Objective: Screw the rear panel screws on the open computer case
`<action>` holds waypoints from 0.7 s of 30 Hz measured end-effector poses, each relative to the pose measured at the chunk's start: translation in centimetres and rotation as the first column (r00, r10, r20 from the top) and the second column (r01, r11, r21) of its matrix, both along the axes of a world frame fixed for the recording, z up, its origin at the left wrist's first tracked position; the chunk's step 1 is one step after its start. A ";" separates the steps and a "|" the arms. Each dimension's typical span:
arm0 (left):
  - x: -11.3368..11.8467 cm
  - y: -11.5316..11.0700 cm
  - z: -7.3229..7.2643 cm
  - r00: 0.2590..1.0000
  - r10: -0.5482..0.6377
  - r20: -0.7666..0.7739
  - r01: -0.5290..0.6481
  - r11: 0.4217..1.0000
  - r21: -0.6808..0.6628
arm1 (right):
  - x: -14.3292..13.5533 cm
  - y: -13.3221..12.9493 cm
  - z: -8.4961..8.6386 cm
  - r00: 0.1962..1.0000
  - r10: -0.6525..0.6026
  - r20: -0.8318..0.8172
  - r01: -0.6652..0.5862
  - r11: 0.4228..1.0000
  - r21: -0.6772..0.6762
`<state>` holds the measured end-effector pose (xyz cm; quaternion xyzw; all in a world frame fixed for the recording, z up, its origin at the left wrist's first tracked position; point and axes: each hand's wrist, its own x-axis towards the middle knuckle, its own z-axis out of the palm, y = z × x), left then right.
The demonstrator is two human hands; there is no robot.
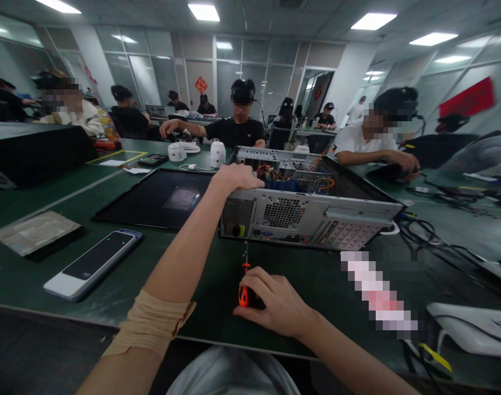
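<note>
Betw. thumb & fingers, R hand (277,302): screwdriver (244,297), tip twd PC (311,211).

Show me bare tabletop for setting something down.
Bare table shows between the right hand and the pixelated strip, and between the left forearm and the screwdriver. It is crowded right of the computer case, with tangled cables.

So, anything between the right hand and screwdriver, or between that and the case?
Nothing visible. The right hand touches the screwdriver, whose shaft points to the computer case. Specks by it are too small to identify. The left hand rests on the case's edge.
</note>
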<state>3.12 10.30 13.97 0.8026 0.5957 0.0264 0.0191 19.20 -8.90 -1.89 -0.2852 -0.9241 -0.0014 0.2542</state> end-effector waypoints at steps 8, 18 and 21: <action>-0.1 0.2 -0.1 1.000 -0.017 -0.002 0.017 1.000 0.010 | -0.2 0.0 -0.1 0.993 0.119 0.010 -0.118 0.972 0.205; 0.0 0.0 0.0 1.000 -0.005 0.026 0.004 1.000 0.011 | -0.4 -0.1 0.2 0.994 0.106 0.008 -0.106 0.980 0.169; 0.0 0.2 -0.1 1.000 0.001 0.022 -0.001 1.000 0.001 | -0.3 0.0 0.3 0.994 0.105 0.003 -0.104 0.984 0.142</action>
